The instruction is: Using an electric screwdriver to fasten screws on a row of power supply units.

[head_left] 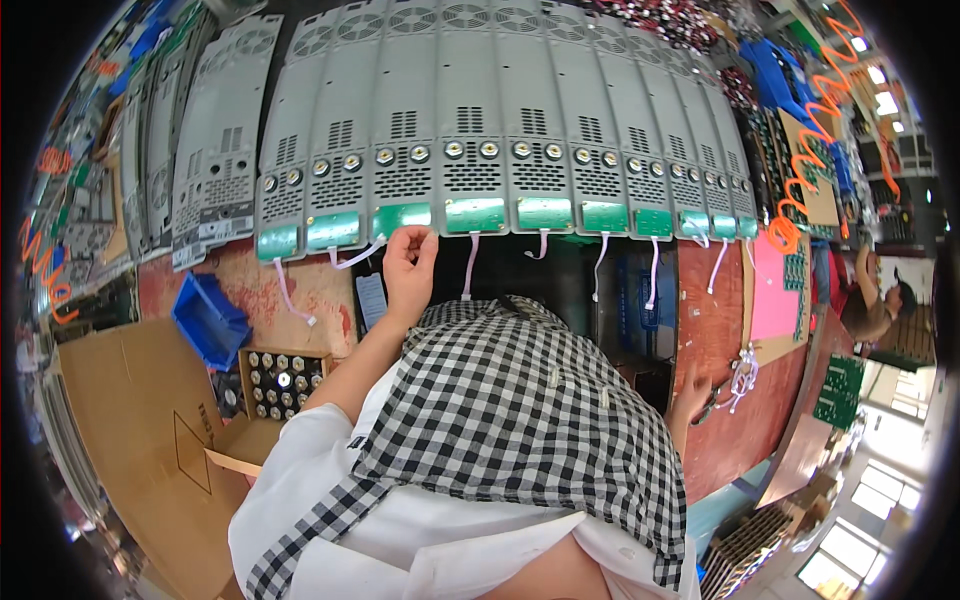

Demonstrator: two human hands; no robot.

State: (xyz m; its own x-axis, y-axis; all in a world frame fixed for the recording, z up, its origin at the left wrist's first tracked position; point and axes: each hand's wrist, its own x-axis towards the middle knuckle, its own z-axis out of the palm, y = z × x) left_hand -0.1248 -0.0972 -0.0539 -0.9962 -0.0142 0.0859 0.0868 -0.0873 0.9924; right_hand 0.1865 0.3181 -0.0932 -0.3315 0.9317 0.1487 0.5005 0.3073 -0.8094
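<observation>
A row of grey metal panels point(467, 90) lies across the bench, each with a fan grille at the far end and brass-coloured round fittings near the front. Green circuit boards point(475, 215) sit along the near edges, and white cables point(471, 262) hang from several of them. My left hand point(408, 268) is at the front edge of the third green board point(402, 217) from the left, fingers bent together; whatever is between them is hidden. Low on the right, my blurred right hand point(688, 398) is beside a dark-handled hand tool point(711, 404); its grip is unclear.
At left stand a blue bin point(211, 322), a small box of round metal fittings point(284, 380) and a large cardboard box point(130, 440). Bundled white cables point(742, 375) and a pink sheet point(776, 290) lie on the red bench at right. Orange coiled hoses point(785, 236) hang there. Another person point(868, 300) is farther right.
</observation>
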